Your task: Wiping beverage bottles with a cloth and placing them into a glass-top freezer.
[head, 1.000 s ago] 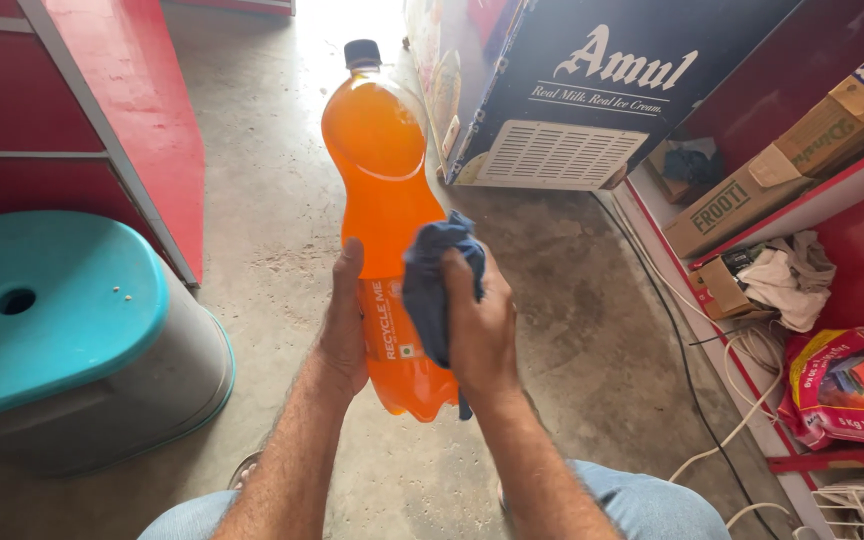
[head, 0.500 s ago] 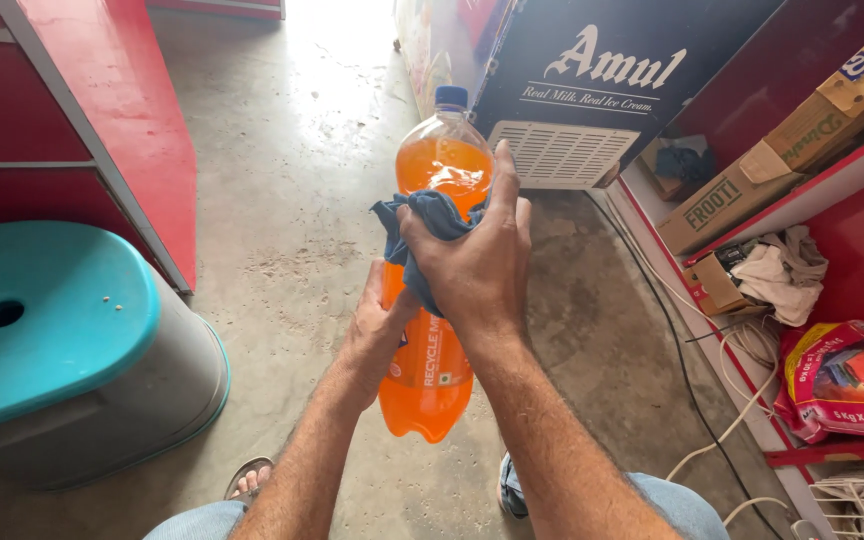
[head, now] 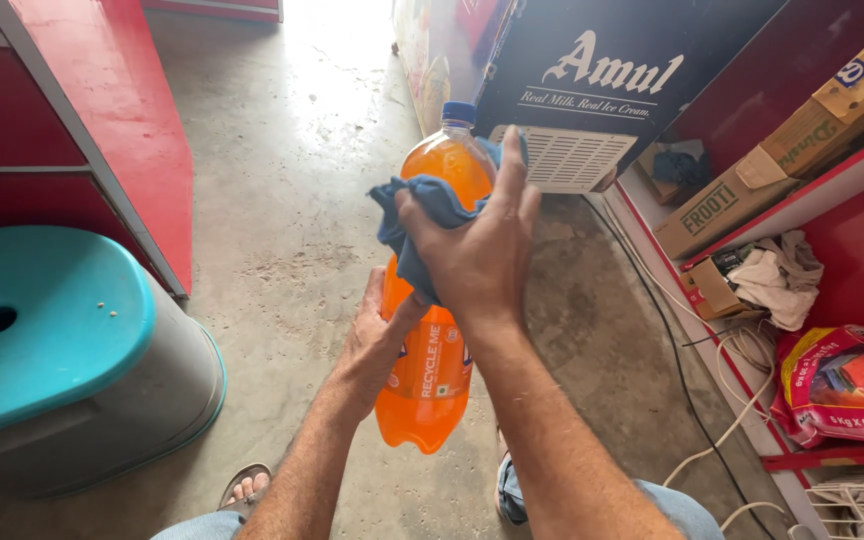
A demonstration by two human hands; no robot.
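So: left hand (head: 377, 345) wraps the lower half of an orange soda bottle (head: 430, 370) from the left side, fingers curled round behind it, thumb on the front near the label. The bottle is held in the air above the concrete floor (head: 282, 180), roughly upright, blue cap (head: 458, 112) at the top and pointing away from the camera. Right hand (head: 477, 255) sits over the bottle's upper body, fingers spread and partly closed, pressing a blue cloth (head: 414, 215) against the plastic; the cloth bunches out on the left of the hand and a bit shows past the fingertips near the neck. Both forearms come in from the bottom edge. Left of the hands, well apart: a teal-topped grey stool (head: 52, 330) on the floor, beside a red counter panel (head: 102, 110). Beyond the bottle: a dark freezer cabinet (head: 602, 90) with a white vent grille. On the right, red shelves (head: 832, 190) carry cardboard boxes (head: 752, 185), a crumpled white rag (head: 772, 275) and a red and yellow bag (head: 847, 385). White cables (head: 712, 400) trail on the floor by the shelves. A sandalled foot (head: 244, 485) shows at the bottom
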